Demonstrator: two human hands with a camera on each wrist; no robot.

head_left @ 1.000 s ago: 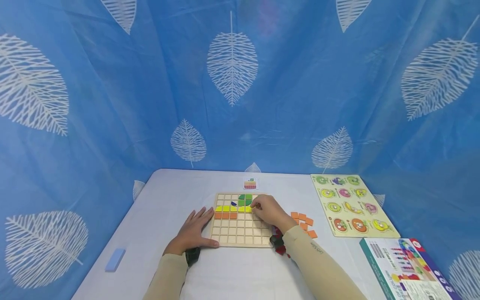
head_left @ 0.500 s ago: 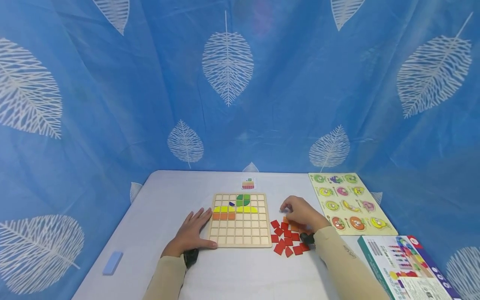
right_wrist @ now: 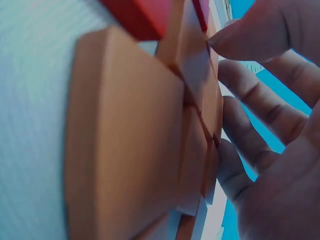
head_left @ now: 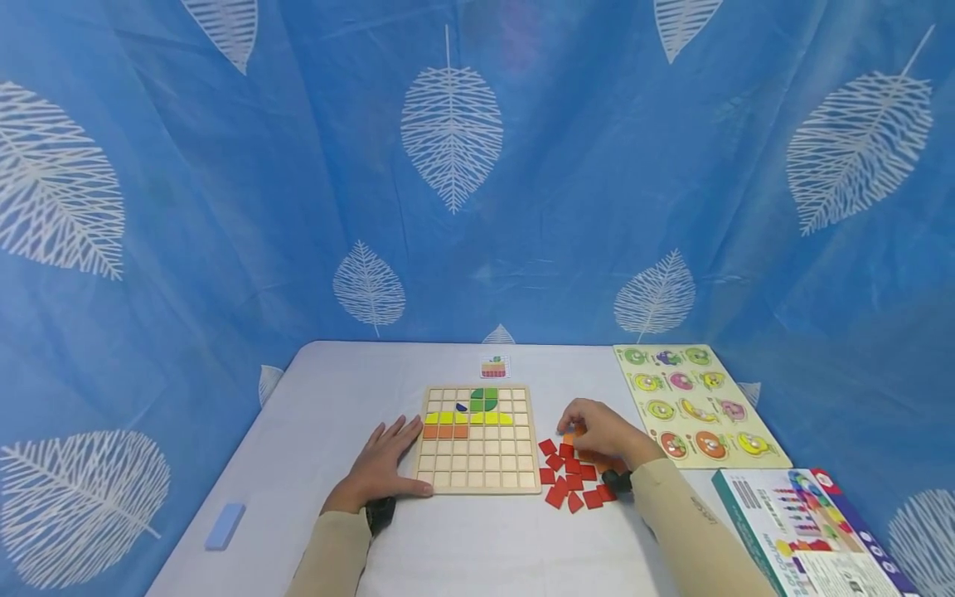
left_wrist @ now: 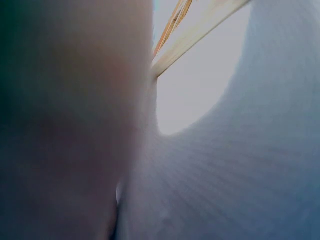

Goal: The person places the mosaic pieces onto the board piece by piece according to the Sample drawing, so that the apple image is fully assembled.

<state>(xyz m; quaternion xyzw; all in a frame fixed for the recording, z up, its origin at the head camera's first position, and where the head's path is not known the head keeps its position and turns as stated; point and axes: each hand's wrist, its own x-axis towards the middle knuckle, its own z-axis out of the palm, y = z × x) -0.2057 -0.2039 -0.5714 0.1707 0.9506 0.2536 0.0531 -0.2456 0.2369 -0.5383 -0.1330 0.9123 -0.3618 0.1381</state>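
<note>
Grid board [head_left: 477, 439] sits mid-desk, just in front of the person, partly filled. Done so far: green pieces [head_left: 485, 399] plus a small dark blue bit in the top rows, a yellow row [head_left: 468, 417] under them, and three orange squares [head_left: 445, 431] starting the next row from the left. The rest of that orange row and all the rows below are bare cells, so I'd put it at under half done.

Left hand [head_left: 386, 460] lies flat on the desk [head_left: 328, 414], fingers spread and straight, thumb against the board's near-left corner; looks like it's steadying it.

Right hand [head_left: 603, 431] is off the board, over the loose orange tiles [right_wrist: 150, 145] beside the red tiles [head_left: 570, 481] right of the board. Fingers curl down onto the orange ones; wrist view shows fingertips [right_wrist: 235, 47] touching the tile edges, but can't tell if one is actually pinched yet.

Small pattern card [head_left: 494, 366] lies behind the board. Fruit peg puzzle [head_left: 697, 406] and a printed box [head_left: 806, 531] sit off to the right, a blue block [head_left: 225, 526] at far left.
</note>
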